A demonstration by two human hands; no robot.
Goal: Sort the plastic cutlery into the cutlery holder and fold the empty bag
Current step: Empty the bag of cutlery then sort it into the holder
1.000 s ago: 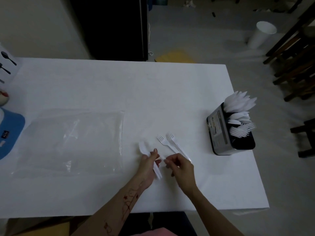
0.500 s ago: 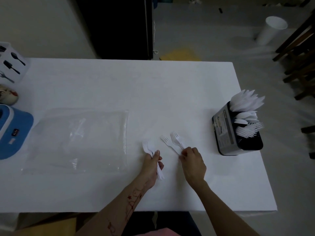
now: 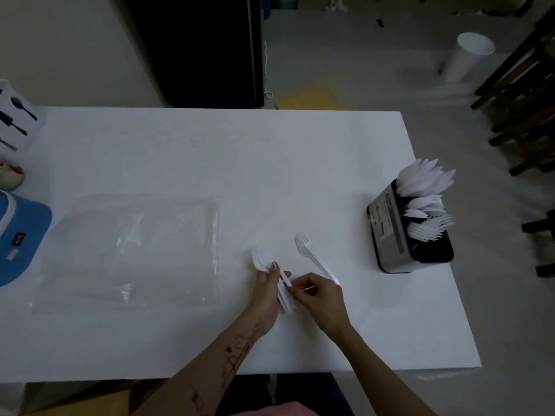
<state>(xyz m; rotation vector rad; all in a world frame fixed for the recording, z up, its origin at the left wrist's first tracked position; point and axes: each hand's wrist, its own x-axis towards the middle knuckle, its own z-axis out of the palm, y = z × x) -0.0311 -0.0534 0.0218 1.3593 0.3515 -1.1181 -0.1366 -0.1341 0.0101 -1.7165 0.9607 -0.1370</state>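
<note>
A small bunch of white plastic forks (image 3: pixel 271 274) lies in the left hand (image 3: pixel 267 291), tines pointing away past the thumb, handles running back along the palm. The left grip is curled around the bunch, thumb on top. The right hand (image 3: pixel 319 295) sits just beside it, fingertips pinched on the handle end of one fork in that bunch. One more loose fork (image 3: pixel 313 258) lies flat on the white table (image 3: pixel 210 163), just beyond the right hand, tines pointing away. The cutlery holder (image 3: pixel 399 235) stands near the table's right edge, well apart from both hands, already holding knives, spoons and forks. The empty clear bag (image 3: pixel 132 250) lies flat to the left of the hands.
</note>
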